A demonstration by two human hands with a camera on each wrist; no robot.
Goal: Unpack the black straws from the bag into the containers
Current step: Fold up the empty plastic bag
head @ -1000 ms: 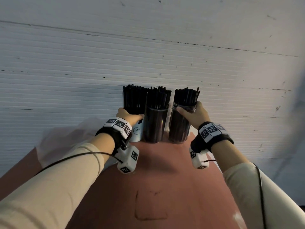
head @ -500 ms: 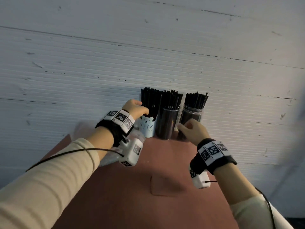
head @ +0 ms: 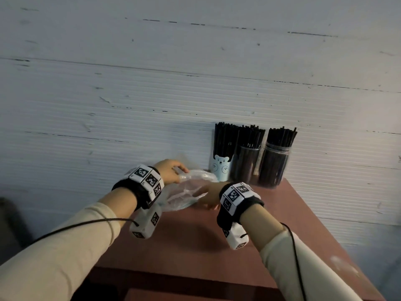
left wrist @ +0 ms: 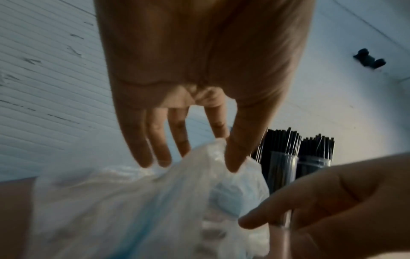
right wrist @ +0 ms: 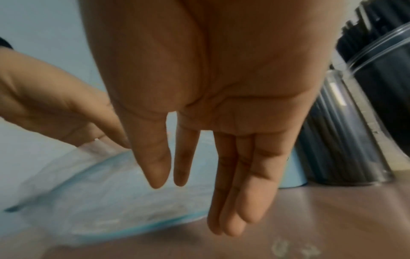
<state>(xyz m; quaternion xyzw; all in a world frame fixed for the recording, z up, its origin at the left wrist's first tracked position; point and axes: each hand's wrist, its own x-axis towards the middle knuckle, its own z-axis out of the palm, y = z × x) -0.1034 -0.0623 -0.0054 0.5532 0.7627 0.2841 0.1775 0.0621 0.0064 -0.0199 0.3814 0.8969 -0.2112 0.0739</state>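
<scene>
Three containers of black straws (head: 253, 137) stand at the table's back against the wall: a blue bear cup (head: 220, 169), a clear tumbler (head: 246, 168) and a clear jar (head: 273, 168). A crumpled clear plastic bag (head: 191, 190) lies left of them. My left hand (head: 181, 171) is at the bag's top, and the left wrist view shows the thumb and index finger pinching a raised fold of the bag (left wrist: 155, 201). My right hand (head: 201, 194) is beside the bag's right edge with fingers (right wrist: 239, 201) straight, holding nothing. No straws show inside the bag.
The red-brown table (head: 217, 246) has its right edge close past the jar. A white ribbed wall (head: 152, 94) rises directly behind the containers. The bag lies near the table's left edge.
Both hands have left the containers and moved left and down to the plastic bag. The left hand has taken hold of the bag's top. The head view has swung left.
</scene>
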